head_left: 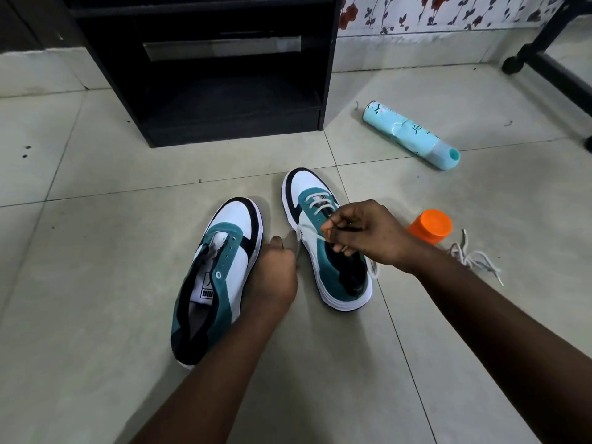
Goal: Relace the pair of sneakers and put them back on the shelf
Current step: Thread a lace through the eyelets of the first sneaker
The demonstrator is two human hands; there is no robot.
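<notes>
— How many sneakers on the floor (96, 193)?
— Two: one laceless sneaker (217, 277) near the middle, one partly laced sneaker (323, 251) just beside it, toward the right edge.
— Laces?
— Two as well — one white lace (315, 203) threaded in the partly laced sneaker, one loose lace (474, 257) lying toward the floor's right edge.
— Containers?
— Two: one pale blue spray can (410, 134) on its side, one orange-capped container (431, 226) near the loose lace.
— Furniture?
— One black shelf unit (205, 72) at the floor's far edge, one dark stand (544, 56) at the far right corner.
— Hands?
— Two: one left hand (277, 274), one right hand (362, 232).
</notes>
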